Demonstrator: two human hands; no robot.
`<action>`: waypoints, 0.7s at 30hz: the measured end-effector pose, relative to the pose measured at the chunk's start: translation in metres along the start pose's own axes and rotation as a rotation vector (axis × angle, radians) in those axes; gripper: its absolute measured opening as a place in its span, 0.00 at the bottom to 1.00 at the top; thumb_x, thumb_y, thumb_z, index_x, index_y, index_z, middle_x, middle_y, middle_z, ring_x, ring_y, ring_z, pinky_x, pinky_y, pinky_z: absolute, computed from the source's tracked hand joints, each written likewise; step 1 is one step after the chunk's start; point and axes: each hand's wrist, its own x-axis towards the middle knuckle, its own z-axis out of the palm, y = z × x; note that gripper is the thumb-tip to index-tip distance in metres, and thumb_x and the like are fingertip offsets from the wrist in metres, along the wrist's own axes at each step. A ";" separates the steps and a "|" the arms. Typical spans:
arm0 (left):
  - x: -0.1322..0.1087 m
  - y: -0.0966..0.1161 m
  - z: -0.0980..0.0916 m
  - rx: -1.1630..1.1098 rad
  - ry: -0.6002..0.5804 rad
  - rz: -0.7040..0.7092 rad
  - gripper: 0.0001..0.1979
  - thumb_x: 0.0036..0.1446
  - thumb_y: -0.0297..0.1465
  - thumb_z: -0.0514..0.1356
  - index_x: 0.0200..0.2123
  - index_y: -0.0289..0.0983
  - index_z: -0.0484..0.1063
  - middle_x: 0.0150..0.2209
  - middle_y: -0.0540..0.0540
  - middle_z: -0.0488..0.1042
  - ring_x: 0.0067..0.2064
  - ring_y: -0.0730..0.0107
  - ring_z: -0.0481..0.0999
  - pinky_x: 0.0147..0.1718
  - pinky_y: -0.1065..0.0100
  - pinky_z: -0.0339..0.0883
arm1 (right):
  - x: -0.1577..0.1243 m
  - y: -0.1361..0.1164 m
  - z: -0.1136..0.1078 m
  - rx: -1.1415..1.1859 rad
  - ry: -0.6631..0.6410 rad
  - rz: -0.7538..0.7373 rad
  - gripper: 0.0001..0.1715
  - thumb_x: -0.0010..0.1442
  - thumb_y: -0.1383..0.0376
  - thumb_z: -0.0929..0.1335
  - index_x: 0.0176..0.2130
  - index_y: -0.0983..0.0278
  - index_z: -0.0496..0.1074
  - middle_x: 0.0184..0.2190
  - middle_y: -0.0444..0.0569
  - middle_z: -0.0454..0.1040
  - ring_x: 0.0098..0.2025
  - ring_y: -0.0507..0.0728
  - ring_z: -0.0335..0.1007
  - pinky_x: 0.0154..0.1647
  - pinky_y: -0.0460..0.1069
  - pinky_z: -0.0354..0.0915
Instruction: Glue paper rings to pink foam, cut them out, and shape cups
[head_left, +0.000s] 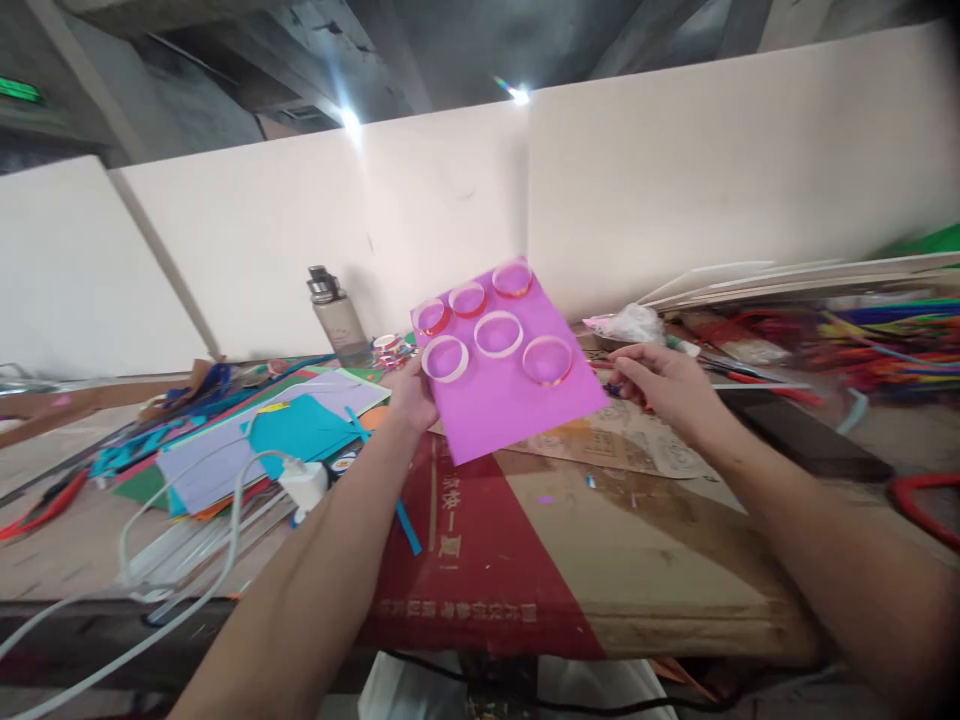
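My left hand (pixel 414 398) grips the left edge of a purple sheet (pixel 499 425), holding it tilted above the cardboard. Several paper rings stand on the sheet, pale inside; some show red on the outside. One ring (pixel 547 361) is at the right, and another ring (pixel 445 359) is close to my left fingers. My right hand (pixel 664 388) is just off the sheet's right edge, its fingers curled in towards the thumb. Something small and dark shows by the right fingertips, too blurred to name.
A flattened cardboard box (pixel 660 560) covers the table in front. Coloured paper sheets (pixel 300 435), a white charger (pixel 304 485) with cable and a bottle (pixel 339 318) stand left. On the right lie a dark phone (pixel 806 435), red-handled scissors (pixel 922 485) and colourful strips (pixel 877 320).
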 end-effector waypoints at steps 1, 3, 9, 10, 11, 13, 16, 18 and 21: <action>-0.001 -0.001 0.001 -0.060 0.001 0.077 0.15 0.57 0.31 0.54 0.45 0.32 0.73 0.34 0.44 0.80 0.37 0.64 0.79 0.46 0.61 0.71 | 0.000 0.002 0.001 -0.005 -0.008 0.000 0.13 0.56 0.57 0.65 0.38 0.63 0.70 0.26 0.44 0.72 0.22 0.48 0.63 0.21 0.43 0.59; -0.002 -0.003 0.005 -0.157 0.001 0.152 0.14 0.59 0.31 0.54 0.46 0.33 0.72 0.37 0.44 0.80 0.40 0.65 0.78 0.49 0.62 0.69 | -0.001 0.007 0.003 -0.004 -0.036 0.004 0.14 0.54 0.56 0.65 0.37 0.62 0.70 0.26 0.44 0.72 0.22 0.48 0.62 0.21 0.43 0.59; -0.003 -0.003 0.009 -0.304 -0.026 0.219 0.16 0.61 0.35 0.52 0.48 0.35 0.71 0.45 0.43 0.78 0.47 0.60 0.76 0.51 0.57 0.67 | -0.001 0.022 0.007 -0.155 -0.094 -0.077 0.16 0.55 0.54 0.65 0.39 0.62 0.71 0.26 0.45 0.72 0.24 0.50 0.64 0.24 0.46 0.63; -0.002 -0.001 0.009 -0.324 -0.029 0.246 0.16 0.62 0.35 0.51 0.48 0.35 0.71 0.45 0.43 0.78 0.48 0.60 0.75 0.51 0.58 0.67 | -0.001 0.023 0.007 -0.185 -0.094 -0.091 0.17 0.55 0.54 0.65 0.40 0.62 0.71 0.26 0.45 0.72 0.24 0.51 0.64 0.25 0.47 0.63; -0.002 0.001 0.008 -0.341 -0.033 0.279 0.17 0.62 0.36 0.50 0.48 0.35 0.71 0.46 0.43 0.77 0.49 0.61 0.75 0.51 0.59 0.67 | -0.001 0.024 0.007 -0.205 -0.095 -0.097 0.17 0.56 0.54 0.64 0.40 0.62 0.71 0.27 0.46 0.73 0.24 0.51 0.65 0.25 0.47 0.63; -0.003 0.006 0.007 -0.351 -0.042 0.344 0.18 0.63 0.37 0.49 0.48 0.35 0.71 0.46 0.43 0.77 0.50 0.61 0.75 0.51 0.60 0.67 | -0.001 0.025 0.007 -0.212 -0.096 -0.089 0.17 0.57 0.55 0.64 0.41 0.63 0.70 0.27 0.46 0.73 0.25 0.51 0.65 0.26 0.47 0.63; -0.004 0.012 0.006 -0.296 -0.045 0.380 0.20 0.62 0.41 0.48 0.48 0.37 0.71 0.48 0.43 0.76 0.51 0.60 0.74 0.50 0.60 0.68 | -0.002 0.022 0.010 -0.212 -0.093 -0.065 0.15 0.57 0.58 0.63 0.41 0.63 0.70 0.28 0.46 0.73 0.25 0.51 0.65 0.27 0.47 0.63; -0.005 0.013 0.006 -0.267 -0.036 0.379 0.21 0.62 0.43 0.48 0.48 0.38 0.72 0.48 0.43 0.76 0.51 0.60 0.73 0.50 0.60 0.68 | -0.003 0.017 0.010 -0.231 -0.089 -0.057 0.13 0.57 0.60 0.63 0.40 0.63 0.70 0.28 0.46 0.73 0.25 0.51 0.65 0.27 0.46 0.63; -0.004 0.012 0.007 -0.274 -0.074 0.392 0.21 0.62 0.43 0.48 0.49 0.38 0.71 0.46 0.43 0.77 0.52 0.60 0.73 0.51 0.60 0.67 | -0.003 0.007 0.002 -0.187 -0.002 -0.077 0.11 0.57 0.60 0.64 0.37 0.62 0.71 0.27 0.46 0.73 0.25 0.50 0.65 0.27 0.46 0.62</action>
